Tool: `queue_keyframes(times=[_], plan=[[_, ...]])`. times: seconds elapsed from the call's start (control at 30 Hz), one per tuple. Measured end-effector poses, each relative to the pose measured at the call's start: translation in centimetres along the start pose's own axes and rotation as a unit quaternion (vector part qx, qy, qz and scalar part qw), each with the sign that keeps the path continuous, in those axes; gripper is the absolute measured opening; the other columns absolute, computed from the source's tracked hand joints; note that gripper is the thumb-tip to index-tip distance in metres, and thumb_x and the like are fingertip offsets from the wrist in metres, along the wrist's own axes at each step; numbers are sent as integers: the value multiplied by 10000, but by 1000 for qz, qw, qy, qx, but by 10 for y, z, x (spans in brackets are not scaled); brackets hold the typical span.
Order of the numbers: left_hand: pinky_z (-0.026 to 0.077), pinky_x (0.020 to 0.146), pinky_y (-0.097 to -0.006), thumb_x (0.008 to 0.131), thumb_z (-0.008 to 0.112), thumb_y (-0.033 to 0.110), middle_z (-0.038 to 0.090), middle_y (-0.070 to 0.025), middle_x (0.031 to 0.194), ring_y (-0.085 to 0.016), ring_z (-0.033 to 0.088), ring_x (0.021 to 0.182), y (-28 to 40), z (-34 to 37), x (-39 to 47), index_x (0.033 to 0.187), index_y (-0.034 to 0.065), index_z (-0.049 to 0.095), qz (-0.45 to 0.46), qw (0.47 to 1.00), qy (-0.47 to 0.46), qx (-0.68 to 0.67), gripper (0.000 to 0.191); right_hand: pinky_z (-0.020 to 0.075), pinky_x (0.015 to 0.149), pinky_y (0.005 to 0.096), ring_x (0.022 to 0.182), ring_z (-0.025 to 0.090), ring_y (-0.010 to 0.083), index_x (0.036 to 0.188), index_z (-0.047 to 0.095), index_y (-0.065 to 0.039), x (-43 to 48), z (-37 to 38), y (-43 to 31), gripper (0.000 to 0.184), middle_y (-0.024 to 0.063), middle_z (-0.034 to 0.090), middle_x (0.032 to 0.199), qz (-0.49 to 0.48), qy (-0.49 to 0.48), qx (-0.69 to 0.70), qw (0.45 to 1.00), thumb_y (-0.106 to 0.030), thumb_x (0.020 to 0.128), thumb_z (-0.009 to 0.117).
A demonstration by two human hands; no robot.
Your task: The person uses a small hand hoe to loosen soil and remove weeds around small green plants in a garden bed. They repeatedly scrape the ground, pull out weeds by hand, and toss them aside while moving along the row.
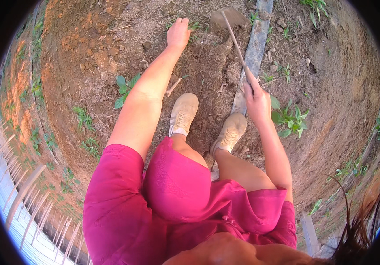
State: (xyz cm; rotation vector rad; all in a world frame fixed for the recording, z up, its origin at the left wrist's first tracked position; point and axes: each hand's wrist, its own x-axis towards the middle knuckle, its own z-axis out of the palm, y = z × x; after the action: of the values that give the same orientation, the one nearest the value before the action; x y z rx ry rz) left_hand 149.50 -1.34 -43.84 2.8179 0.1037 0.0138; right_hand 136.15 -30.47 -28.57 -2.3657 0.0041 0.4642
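Note:
My left hand [178, 33] reaches out over the soil at the top of the view, its fingers closed at a tuft of green weeds [194, 26]; whether they grip the weeds is hard to tell. In my right hand [258, 101] is the thin handle of a hoe [233, 39]. The hoe's blade [229, 20] looks blurred and lies at or just above the soil, right of my left hand. A flat drip irrigation tape or plastic strip [257, 49] runs beneath the handle towards my right shoe [231, 131].
Leafy plants grow left [122, 89] and right [291, 121] of my feet. A small pale stick [173, 86] lies before my left shoe [185, 109]. Grass tufts [83, 118] dot the soil. Rows of thin upright stakes [34, 212] stand at the lower left.

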Motion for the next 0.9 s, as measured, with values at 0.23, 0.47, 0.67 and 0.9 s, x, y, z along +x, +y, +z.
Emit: queue_keyframes(times=[0.23, 0.47, 0.67, 0.9], plan=[[533, 719, -436, 752, 696, 65, 585, -110, 915, -329, 634, 854, -12, 7, -3, 966, 94, 594, 36, 999, 35, -20, 239, 529, 660, 474, 717, 659, 380, 1410, 449, -289, 78, 46, -20, 486, 173, 683, 830, -81, -5, -52, 995, -234, 938, 554], [514, 680, -433, 793, 664, 87, 581, -92, 870, -332, 626, 817, -6, -1, -30, 919, 123, 600, 30, 995, 36, -89, 145, 528, 604, 460, 662, 657, 376, 1412, 456, -292, 40, 42, -2, 498, 178, 680, 804, -116, -48, -44, 991, -228, 933, 577], [504, 805, -400, 879, 637, 171, 624, -152, 1080, -343, 630, 951, -27, -28, -35, 1026, 57, 600, -106, 983, 19, -151, 190, 532, 603, 453, 649, 660, 352, 1411, 456, -303, 59, 17, -22, 496, 164, 681, 798, -14, -50, 25, 998, -239, 935, 581], [502, 758, -473, 843, 663, 157, 590, -161, 1003, -376, 623, 894, -30, -25, 13, 1041, 59, 579, -46, 995, 50, -72, 236, 539, 610, 462, 657, 661, 348, 1398, 467, -302, 108, 65, -35, 480, 160, 661, 735, -142, -2, -51, 988, -251, 933, 576]])
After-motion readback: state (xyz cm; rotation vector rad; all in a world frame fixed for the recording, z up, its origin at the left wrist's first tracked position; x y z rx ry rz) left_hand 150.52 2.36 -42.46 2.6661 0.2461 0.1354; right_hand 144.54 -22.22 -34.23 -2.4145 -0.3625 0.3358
